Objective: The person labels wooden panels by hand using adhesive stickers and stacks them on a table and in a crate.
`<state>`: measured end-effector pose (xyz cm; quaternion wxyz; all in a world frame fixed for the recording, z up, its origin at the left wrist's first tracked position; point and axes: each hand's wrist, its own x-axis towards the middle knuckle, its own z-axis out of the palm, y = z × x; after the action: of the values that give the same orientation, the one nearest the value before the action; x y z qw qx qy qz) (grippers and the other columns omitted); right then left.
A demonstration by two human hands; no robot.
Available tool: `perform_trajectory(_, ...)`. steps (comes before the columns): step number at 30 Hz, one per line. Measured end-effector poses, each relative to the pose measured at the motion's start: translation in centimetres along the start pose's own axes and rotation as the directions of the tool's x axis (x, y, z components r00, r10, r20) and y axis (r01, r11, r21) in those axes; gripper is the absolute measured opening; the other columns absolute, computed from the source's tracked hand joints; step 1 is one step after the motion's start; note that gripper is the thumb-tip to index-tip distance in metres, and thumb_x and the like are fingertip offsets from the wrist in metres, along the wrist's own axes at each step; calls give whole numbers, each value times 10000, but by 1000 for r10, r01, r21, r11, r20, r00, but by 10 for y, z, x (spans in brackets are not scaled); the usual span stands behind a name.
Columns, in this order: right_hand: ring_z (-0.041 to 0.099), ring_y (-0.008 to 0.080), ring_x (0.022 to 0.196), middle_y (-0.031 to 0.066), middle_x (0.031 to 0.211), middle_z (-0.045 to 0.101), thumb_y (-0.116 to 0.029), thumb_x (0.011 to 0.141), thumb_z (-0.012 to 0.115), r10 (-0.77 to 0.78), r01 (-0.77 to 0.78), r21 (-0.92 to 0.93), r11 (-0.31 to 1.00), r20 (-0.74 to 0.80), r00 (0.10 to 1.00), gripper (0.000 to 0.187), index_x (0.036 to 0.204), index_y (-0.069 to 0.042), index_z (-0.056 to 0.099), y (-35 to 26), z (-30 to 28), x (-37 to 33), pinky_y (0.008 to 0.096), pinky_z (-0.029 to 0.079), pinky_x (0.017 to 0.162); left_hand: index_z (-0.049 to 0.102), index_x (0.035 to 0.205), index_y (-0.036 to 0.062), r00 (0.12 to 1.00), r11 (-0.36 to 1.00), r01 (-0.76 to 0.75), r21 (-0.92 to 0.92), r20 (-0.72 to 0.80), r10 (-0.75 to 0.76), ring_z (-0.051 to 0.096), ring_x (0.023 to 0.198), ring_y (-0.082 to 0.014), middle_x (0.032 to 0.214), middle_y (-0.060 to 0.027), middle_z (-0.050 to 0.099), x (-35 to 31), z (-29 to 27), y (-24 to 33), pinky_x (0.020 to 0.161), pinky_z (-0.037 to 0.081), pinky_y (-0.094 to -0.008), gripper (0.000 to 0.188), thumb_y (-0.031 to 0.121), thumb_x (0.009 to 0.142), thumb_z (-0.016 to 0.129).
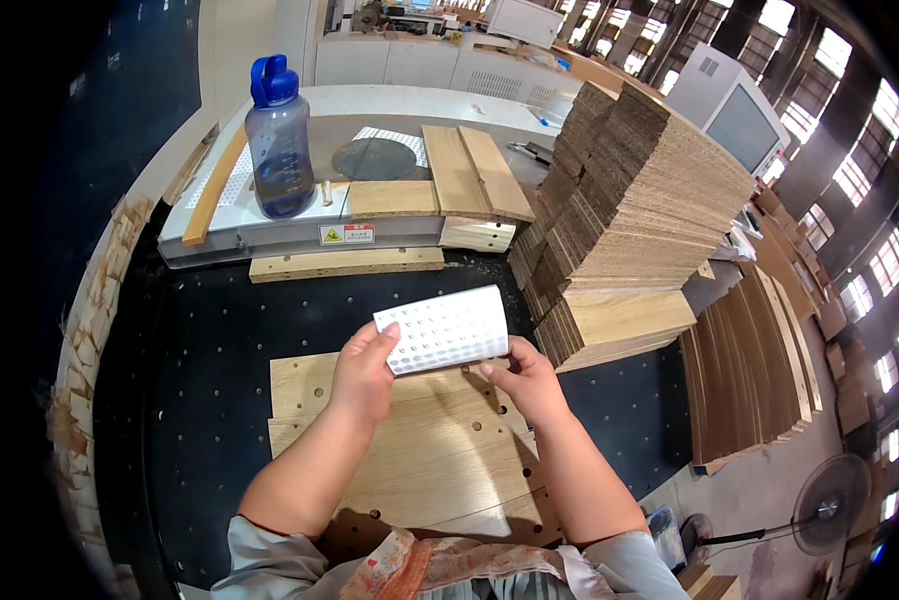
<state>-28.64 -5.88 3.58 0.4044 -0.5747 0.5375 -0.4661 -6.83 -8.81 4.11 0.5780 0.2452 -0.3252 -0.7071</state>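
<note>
A white sheet with rows of small grey round dots, curved over at its right end, is held up between my two hands. My left hand pinches its left edge, thumb on top. At its lower right corner, the thumb and fingers of my right hand are closed on the sheet. Below them, light wood-grain boards with drilled holes lie side by side on the black table, partly hidden by my forearms.
A blue-capped water bottle stands on the white machine top, near a round dark disc and some boards. Tall board stacks rise at the right, with more boards beyond. A fan stands at lower right.
</note>
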Motion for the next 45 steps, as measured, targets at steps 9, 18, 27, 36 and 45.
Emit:
perform_trajectory(9, 529, 201, 1094, 87, 1180, 549, -153, 881, 596, 122, -232, 864, 447, 198, 973, 365, 1211, -94, 454, 29, 15, 2, 398, 460, 890, 342, 1324, 32, 992, 869, 125, -479, 58, -110, 447, 1238, -260, 1351, -133, 434, 5, 1, -20, 1024, 374, -430, 390, 239, 994, 327)
perform_trajectory(18, 499, 253, 1149, 119, 1239, 529, -152, 885, 568, 118, -180, 916, 359, 147, 982, 417, 1260, -24, 438, -7, 60, -6, 408, 401, 972, 276, 1388, 49, 992, 875, 103, -473, 113, -55, 410, 1270, -277, 1383, -124, 411, -5, 24, -27, 1066, 319, -440, 446, 244, 988, 295)
perform_trajectory(27, 620, 194, 944, 114, 1049, 630, 63, 778, 569, 10, -22, 783, 622, 20, 1000, 302, 1074, 7, 540, -30, -9, 11, 327, 499, 841, 428, 1293, 71, 986, 990, -131, 45, -103, 135, 440, 1209, -184, 1310, -36, 475, 22, -26, 8, 982, 360, -367, 493, 237, 848, 561)
perform_trajectory(36, 596, 152, 912, 111, 995, 618, 39, 843, 570, 38, 8, 590, 808, -65, 997, 492, 1290, -14, 370, -23, -5, 46, 292, 472, 837, 643, 1004, -26, 995, 921, 37, 387, 75, -71, 598, 869, -119, 981, -72, 662, 45, -4, -6, 835, 455, -273, 186, 108, 887, 588)
perform_trajectory(45, 538, 99, 859, 41, 967, 594, 75, 822, 560, 67, -31, 279, 960, -120, 991, 256, 1054, -17, 617, 21, 23, 90, 229, 431, 778, 596, 1067, 19, 962, 928, 171, 332, -258, -86, 562, 898, -135, 964, -63, 634, 92, -10, -6, 828, 417, -287, 211, 133, 891, 575)
